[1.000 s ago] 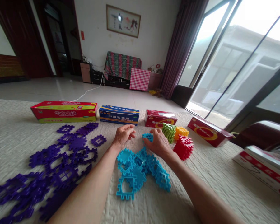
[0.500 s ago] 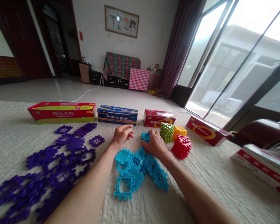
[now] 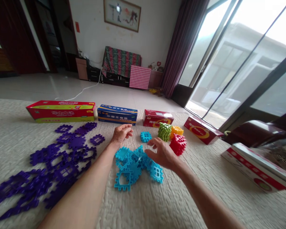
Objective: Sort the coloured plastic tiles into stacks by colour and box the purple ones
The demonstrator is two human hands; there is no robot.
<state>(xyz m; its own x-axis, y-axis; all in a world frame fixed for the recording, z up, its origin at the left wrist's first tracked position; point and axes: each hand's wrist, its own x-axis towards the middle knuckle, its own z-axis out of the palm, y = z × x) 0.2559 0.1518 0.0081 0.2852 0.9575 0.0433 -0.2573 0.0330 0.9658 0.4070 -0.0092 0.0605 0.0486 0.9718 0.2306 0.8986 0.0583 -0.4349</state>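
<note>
My left hand hovers over the cover behind the blue pile, its fingers curled in, and nothing shows between them. Fingers apart and empty, my right hand is above the right side of the pile of light-blue interlocking plastic tiles. Just beyond its fingertips a single blue window tile lies flat on the cover, not touched. Right of that tile stand a green stack of tiles, a yellow stack and a red stack.
Purple tiles are spread over the left side of the quilted cover. Along the back stand a red-and-yellow box, a blue box and two red boxes. A white-and-red box lies at the right.
My right hand has let go of the blue window tile, drawn back toward me and opened over the pile. My left hand stays curled. The whole view has shifted slightly.
</note>
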